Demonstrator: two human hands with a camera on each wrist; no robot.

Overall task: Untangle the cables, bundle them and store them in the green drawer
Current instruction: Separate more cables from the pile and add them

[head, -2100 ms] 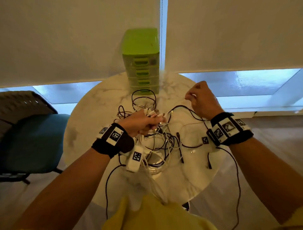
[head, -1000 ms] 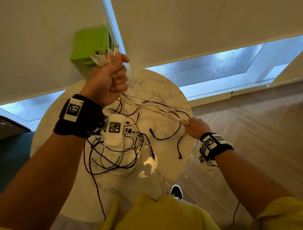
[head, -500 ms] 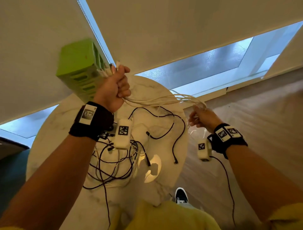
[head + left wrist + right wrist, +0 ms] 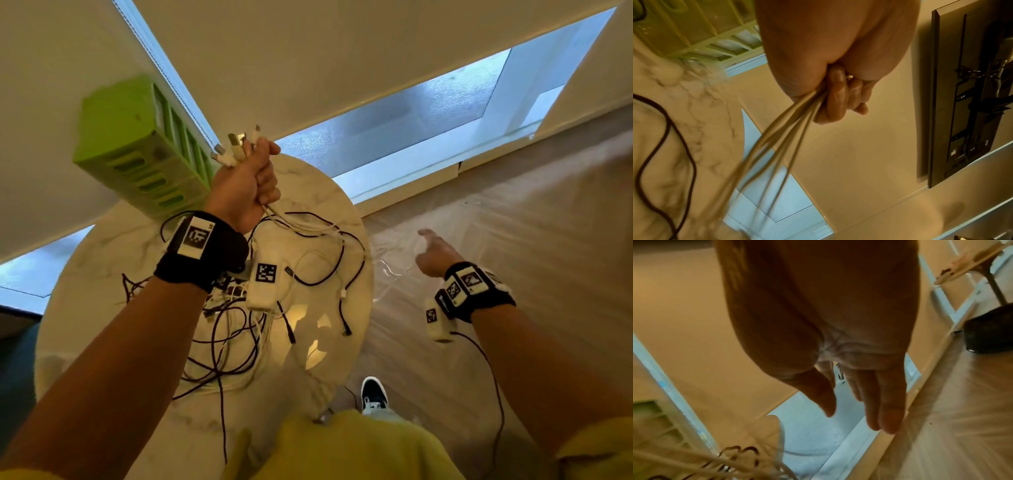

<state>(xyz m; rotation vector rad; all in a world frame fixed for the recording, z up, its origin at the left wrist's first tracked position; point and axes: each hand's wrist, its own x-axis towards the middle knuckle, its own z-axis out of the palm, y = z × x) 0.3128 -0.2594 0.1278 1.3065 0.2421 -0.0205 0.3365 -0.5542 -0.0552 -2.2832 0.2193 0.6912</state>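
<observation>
White cables [image 4: 301, 224] are bunched in the left hand [image 4: 245, 183], fist curled tight around them up near the plug ends [image 4: 236, 145], which poke out the top like a bouquet. From the fist the strands run down and to the person's right, across the round marble table [image 4: 102, 260], so the long axis heads straight toward the right hand [image 4: 433, 255]. That hand is out past the table edge, over the wooden floor [image 4: 513, 212], fingers [image 4: 884, 410] straight and slightly spread, holding nothing. My guess is the free ends of the white bunch lie between the two hands, nearer the right one, so that hand gets the next grab.

Cords look smooth, thin and floppy. Black cables [image 4: 219, 346] are braided-looking and lie in a loose tangle on the table below the left wrist. Green drawer unit [image 4: 140, 150], boxy plastic with slotted handles, sits at the table's far edge, just beside the raised fist; I can't see any drawer pulled out.
</observation>
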